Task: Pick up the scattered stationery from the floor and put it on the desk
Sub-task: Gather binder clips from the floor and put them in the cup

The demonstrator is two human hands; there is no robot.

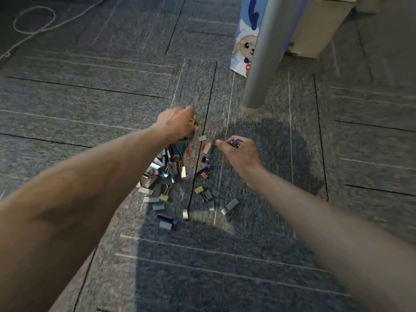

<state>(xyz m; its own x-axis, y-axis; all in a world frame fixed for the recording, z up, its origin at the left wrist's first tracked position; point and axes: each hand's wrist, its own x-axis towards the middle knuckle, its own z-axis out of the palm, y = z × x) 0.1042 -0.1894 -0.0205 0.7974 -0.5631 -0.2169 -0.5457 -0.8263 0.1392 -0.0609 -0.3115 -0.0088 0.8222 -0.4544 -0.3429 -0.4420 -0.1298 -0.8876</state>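
Observation:
Several coloured binder clips and staple strips (166,176) lie scattered in a pile on the grey carpet. My left hand (177,124) reaches over the far end of the pile with its fingers curled round a small brass-coloured clip (193,121). My right hand (236,152) is at the pile's right edge, fingers curled, holding dark metal binder clips (235,141). More loose clips (209,197) lie nearer to me between my forearms. The image is blurred by motion.
A grey metal desk leg (261,64) stands on the carpet just beyond my right hand. Behind it is a blue paper bag with a cartoon figure (246,37) and a pale box (322,23). A white cable (33,21) loops at far left.

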